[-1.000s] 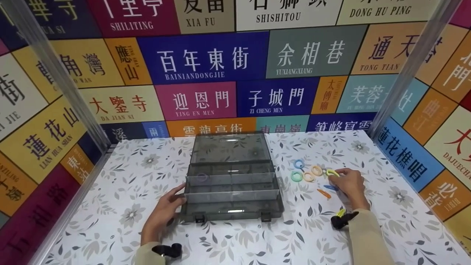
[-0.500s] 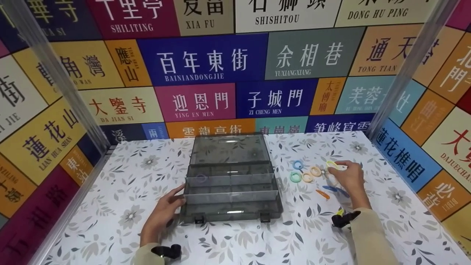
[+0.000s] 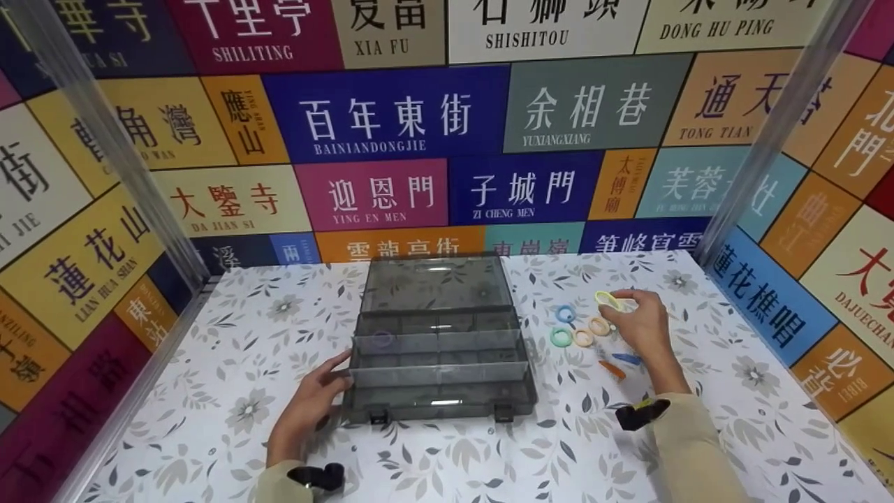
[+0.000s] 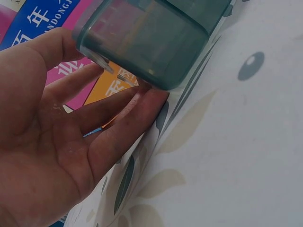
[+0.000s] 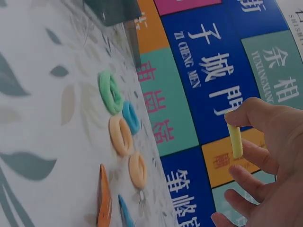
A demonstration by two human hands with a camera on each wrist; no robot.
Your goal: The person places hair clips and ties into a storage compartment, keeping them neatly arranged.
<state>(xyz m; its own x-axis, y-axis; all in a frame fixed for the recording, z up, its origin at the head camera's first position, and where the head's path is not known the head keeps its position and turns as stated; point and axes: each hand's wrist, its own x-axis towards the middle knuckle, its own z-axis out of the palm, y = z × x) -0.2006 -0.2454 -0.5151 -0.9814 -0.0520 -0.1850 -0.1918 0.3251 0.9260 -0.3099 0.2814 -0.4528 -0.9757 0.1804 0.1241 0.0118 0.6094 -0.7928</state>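
My right hand (image 3: 642, 325) pinches a yellow hair tie (image 5: 236, 139) between thumb and index finger, raised above the table in the right wrist view. The other fingers are loosely bent. Below it lie a green hair tie (image 5: 111, 92), a blue hair tie (image 5: 131, 117) and two orange ones (image 5: 120, 135). My left hand (image 3: 318, 395) rests with fairly straight fingers against the left side of a dark see-through compartment box (image 3: 447, 412). In the left wrist view, thumb and fingertips touch the outside of the box's corner. A purple hair tie (image 3: 383, 338) shows inside a left compartment.
An orange hair clip (image 3: 612, 369) and a blue hair clip (image 3: 626, 358) lie in front of the hair ties. The box's lid (image 3: 438, 283) is tipped back toward the sign-covered wall (image 3: 384, 112). A leaf-patterned cloth (image 3: 209, 433) covers the table.
My right hand has lifted the yellow hair tie from the right of the pile and moved it left and back. My left hand and the box have stayed put.
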